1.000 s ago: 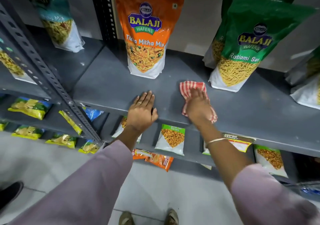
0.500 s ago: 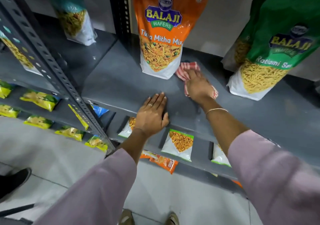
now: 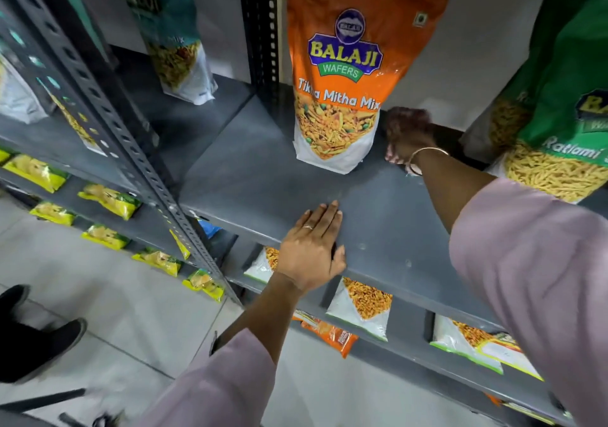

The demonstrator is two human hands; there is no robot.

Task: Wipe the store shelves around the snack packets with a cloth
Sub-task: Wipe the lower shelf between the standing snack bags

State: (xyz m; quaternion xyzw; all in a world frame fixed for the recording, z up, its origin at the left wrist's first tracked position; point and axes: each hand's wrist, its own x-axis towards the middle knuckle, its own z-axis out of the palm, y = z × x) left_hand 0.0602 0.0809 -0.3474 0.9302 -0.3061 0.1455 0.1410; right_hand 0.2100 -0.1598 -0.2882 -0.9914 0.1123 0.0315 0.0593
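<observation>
A grey metal shelf (image 3: pixel 250 179) runs across the middle. An orange snack packet (image 3: pixel 345 74) stands upright on it. To its right stands a green snack packet (image 3: pixel 559 123). My right hand (image 3: pixel 406 133) reaches deep between the two packets, close to the back wall, pressing the red-and-white striped cloth (image 3: pixel 391 156); only a small edge of the cloth shows under the hand. My left hand (image 3: pixel 312 252) lies flat, palm down, on the shelf's front edge and holds nothing.
A perforated grey upright (image 3: pixel 108 123) divides this bay from the left one, where a teal packet (image 3: pixel 174 48) stands. Small yellow packets (image 3: pixel 108 201) and white packets (image 3: pixel 362 308) lie on lower shelves. A dark shoe (image 3: pixel 36 344) rests on the tiled floor at left.
My right hand has slid the cloth from the shelf's front toward the back, into the gap beside the orange packet. The view has moved closer. My left hand stays planted.
</observation>
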